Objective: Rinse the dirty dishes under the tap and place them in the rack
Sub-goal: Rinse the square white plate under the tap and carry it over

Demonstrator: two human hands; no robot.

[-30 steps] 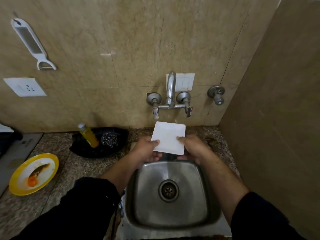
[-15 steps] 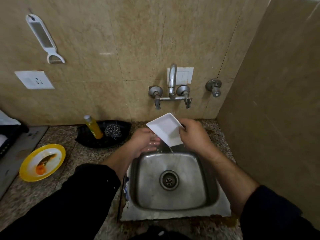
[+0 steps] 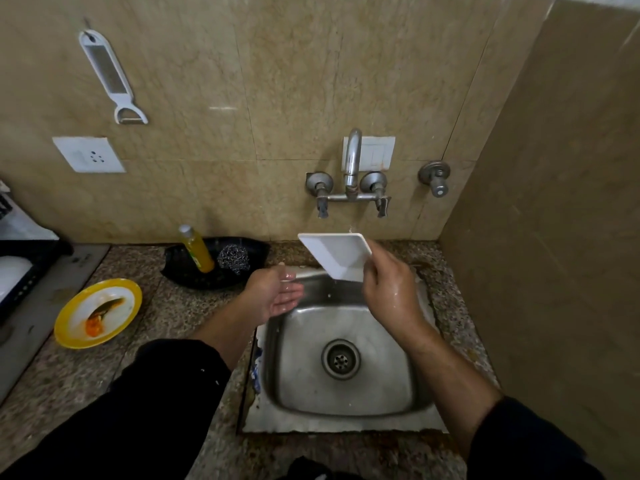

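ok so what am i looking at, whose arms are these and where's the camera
No machine here: these are a person's own two hands, seen from one camera worn on their head. The right hand pinches a white square dish by one edge, tilted over the stainless steel sink below the wall tap. The left hand is open, palm up and wet, holding nothing. On the speckled stone counter lie a yellow-rimmed round plate with food scraps and a black tray carrying a yellow bottle and a steel scourer. A black rack shows at the left edge.
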